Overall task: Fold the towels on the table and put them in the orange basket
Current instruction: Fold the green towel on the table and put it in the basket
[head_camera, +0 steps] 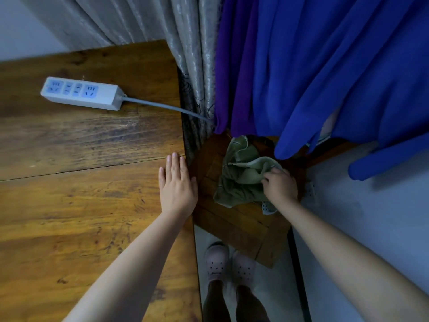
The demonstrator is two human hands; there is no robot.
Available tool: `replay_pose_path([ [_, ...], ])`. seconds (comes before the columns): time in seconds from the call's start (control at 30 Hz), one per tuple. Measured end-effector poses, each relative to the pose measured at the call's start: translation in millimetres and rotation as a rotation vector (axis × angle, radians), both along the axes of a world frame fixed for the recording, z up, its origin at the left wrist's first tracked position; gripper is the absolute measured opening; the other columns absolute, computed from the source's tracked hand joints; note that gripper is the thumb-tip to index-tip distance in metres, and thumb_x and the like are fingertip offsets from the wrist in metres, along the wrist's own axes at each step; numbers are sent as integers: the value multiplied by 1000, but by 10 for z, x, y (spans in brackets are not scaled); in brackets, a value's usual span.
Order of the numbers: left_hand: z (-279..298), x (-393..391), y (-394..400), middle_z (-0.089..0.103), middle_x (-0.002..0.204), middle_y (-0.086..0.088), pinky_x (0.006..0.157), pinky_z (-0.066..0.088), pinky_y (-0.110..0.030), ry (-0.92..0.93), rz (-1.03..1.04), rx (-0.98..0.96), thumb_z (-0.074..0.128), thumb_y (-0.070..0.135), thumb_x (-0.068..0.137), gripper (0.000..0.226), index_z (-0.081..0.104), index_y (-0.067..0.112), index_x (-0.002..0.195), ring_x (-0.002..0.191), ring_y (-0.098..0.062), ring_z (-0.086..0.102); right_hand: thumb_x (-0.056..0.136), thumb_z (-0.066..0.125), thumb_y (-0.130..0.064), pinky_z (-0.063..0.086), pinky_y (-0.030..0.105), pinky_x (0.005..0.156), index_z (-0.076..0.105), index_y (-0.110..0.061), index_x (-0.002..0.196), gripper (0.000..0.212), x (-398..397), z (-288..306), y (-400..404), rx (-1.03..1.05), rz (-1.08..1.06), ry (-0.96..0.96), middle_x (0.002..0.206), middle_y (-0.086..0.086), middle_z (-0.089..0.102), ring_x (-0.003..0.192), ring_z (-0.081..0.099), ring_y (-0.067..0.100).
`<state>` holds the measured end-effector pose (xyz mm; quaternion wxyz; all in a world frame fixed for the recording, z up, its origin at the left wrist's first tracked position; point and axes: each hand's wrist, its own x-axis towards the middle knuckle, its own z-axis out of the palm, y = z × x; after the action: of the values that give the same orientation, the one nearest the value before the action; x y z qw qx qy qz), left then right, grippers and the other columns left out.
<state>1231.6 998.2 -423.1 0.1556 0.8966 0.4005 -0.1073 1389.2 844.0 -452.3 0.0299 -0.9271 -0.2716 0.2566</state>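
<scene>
A crumpled olive-green towel (239, 173) lies on a low wooden stool (234, 224) to the right of the wooden table (81, 205). My right hand (279, 184) grips the towel's right side, fingers curled into the cloth. My left hand (177, 187) lies flat, fingers straight, on the table's right edge. No orange basket is in view.
A white power strip (82, 93) lies on the table's far part, its grey cable (167, 106) running off toward the grey curtain (185, 43). Blue and purple cloth (325, 66) hangs above the stool. My feet in pale clogs (229, 263) stand between table and stool.
</scene>
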Motion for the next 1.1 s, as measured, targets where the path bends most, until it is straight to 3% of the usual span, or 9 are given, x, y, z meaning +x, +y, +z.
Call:
replay_pose_path([
  [0.2,327,201,-409,-10,158,-6,119,-4,-36,-42,-209,-89,37,41,96,70,0,14,149,140,-16,-24,91,55,-13,41,32,93,65,-1,113,27,89,624,-349,267,71,43,117,13,63,115,51,29],
  [0.37,445,478,-895,9,158,-3,116,17,-39,-75,-264,-224,46,42,92,62,23,24,147,147,-22,2,75,64,-6,49,32,77,73,7,83,18,112,1098,-661,452,182,50,85,18,71,85,67,32],
  [0.43,576,600,-1099,40,146,-10,104,35,-45,-154,-304,-222,42,42,89,46,55,22,128,139,-31,30,72,63,-9,45,21,73,73,6,80,20,122,1334,-829,473,198,65,81,17,71,79,65,19],
  [0.5,614,612,-1126,61,124,-9,91,43,-41,-221,-287,-248,34,42,86,49,69,16,107,121,-32,51,71,60,-12,36,10,73,73,6,79,23,143,1418,-828,535,187,66,82,18,70,84,56,13],
  [0.63,911,571,-1128,62,120,-9,92,40,-30,-323,-298,-275,46,15,94,29,65,6,114,113,-27,52,82,62,-11,36,15,77,70,6,94,23,162,1704,-936,558,100,-2,97,18,68,91,62,23],
  [0.77,1362,448,-847,65,107,-16,84,42,-30,-448,-303,-298,52,10,92,22,66,-3,102,105,-30,58,85,61,-6,38,24,77,69,4,98,18,170,2052,-724,630,110,-68,99,15,66,92,61,28],
  [0.87,1961,273,-510,61,92,-13,72,33,-21,-527,-243,-232,50,16,91,25,64,-5,94,95,-30,58,86,59,-7,41,26,78,68,2,96,17,132,2503,-393,715,164,-121,98,13,64,85,57,22],
  [0.97,2496,14,-169,63,88,-17,70,36,-23,-617,-210,-107,41,35,83,47,65,-5,89,87,-27,59,87,57,-7,42,26,73,67,2,95,16,-5,2960,34,814,256,-153,95,12,62,80,48,13],
  [1.1,3172,-441,283,67,87,-22,72,43,-24,-790,-81,85,45,28,82,43,68,-8,88,83,-26,60,86,57,-5,43,32,71,67,4,91,14,-394,3677,692,982,369,-235,93,17,63,82,57,28],
])
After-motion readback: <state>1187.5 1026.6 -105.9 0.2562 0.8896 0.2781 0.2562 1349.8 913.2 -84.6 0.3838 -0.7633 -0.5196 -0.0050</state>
